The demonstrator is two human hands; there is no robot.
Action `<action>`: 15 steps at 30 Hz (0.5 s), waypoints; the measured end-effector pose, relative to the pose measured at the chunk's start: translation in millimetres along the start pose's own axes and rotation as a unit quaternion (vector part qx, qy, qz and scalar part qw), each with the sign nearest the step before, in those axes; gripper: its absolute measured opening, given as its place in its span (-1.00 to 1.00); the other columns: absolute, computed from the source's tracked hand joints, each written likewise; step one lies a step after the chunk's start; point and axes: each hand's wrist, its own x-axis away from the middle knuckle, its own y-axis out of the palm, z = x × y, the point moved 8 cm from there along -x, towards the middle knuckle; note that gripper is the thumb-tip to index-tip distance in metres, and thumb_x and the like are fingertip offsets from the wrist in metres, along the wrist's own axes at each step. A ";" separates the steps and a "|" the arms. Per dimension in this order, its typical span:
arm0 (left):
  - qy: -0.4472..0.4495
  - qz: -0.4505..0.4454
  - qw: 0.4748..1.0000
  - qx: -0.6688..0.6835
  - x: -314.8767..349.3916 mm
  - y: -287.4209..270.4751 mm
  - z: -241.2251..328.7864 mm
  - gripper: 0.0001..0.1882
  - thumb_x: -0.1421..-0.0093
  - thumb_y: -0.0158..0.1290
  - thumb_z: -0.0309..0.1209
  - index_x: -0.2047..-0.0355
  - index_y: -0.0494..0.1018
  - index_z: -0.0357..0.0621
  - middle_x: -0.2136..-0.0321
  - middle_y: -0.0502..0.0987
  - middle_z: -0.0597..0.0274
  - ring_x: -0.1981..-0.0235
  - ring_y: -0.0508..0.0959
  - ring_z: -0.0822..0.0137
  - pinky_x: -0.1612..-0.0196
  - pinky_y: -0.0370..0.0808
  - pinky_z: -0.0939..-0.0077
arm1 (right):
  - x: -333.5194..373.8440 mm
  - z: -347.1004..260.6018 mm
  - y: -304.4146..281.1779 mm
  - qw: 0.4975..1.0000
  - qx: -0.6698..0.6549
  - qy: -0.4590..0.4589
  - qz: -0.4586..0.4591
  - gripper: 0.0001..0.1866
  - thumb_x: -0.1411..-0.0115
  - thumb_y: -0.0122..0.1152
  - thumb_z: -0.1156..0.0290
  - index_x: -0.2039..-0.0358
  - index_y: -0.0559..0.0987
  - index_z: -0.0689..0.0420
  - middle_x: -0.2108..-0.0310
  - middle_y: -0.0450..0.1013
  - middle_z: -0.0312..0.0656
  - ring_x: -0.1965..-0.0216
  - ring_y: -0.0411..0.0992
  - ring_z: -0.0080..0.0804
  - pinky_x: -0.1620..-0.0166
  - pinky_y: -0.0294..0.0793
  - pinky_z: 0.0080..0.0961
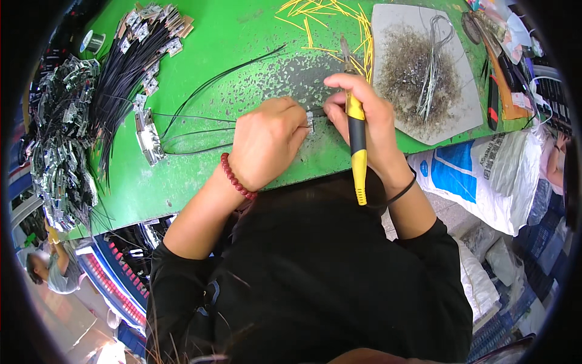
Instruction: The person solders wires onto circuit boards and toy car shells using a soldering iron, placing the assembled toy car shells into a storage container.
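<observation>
The right hand (374, 121) holds a yellow-and-black soldering iron (357, 136) by the handle, its metal tip pointing away from the person over the desk (233, 36). The index finger and thumb reach leftward past the iron, near a small metal part (311, 123); whether they pinch anything cannot be told. The left hand (267, 136) sits just beside that part, its fingers drawn narrow and curled under; the grip itself is hidden. Thin black cables (197, 97) run from a shiny metal bracket (147, 136) towards the left hand.

Handling, as judged: the iron appears light and rigid, to be held by the handle only, the metal end being possibly hot. The cables look light, springy and apt to slip; hold close to the end. The small part looks stiff, best steadied by its edges.
</observation>
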 end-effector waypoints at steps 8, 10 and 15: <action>-0.029 0.058 0.987 0.146 -6.0 -20.2 -8.2 -0.88 0.01 0.18 -0.46 0.46 0.46 -0.13 0.52 0.50 0.15 0.42 0.53 0.08 0.38 0.46 0.24 | 3.3 -12.2 2.5 0.998 -0.015 -0.036 0.041 -0.59 -0.06 0.27 0.69 0.07 0.45 0.15 0.44 0.52 -0.22 0.39 0.49 -0.58 0.28 0.48 -0.62; -0.018 0.063 0.989 0.134 -5.4 -18.8 -5.2 -0.89 0.00 0.17 -0.46 0.46 0.46 -0.14 0.53 0.50 0.15 0.43 0.52 0.08 0.38 0.46 0.24 | 5.3 -26.9 5.9 0.994 0.019 -0.104 0.033 -0.55 -0.02 0.31 0.69 0.06 0.44 0.17 0.39 0.54 -0.18 0.34 0.55 -0.50 0.22 0.51 -0.60; -0.006 0.092 0.989 0.114 -0.2 -25.1 -0.7 -0.90 0.00 0.17 -0.52 0.48 0.45 -0.15 0.52 0.48 0.17 0.45 0.52 0.09 0.40 0.45 0.28 | 16.7 -24.1 -3.1 0.986 -0.040 -0.118 0.112 -0.59 0.02 0.32 0.71 0.13 0.47 0.22 0.36 0.57 -0.15 0.33 0.58 -0.43 0.25 0.53 -0.56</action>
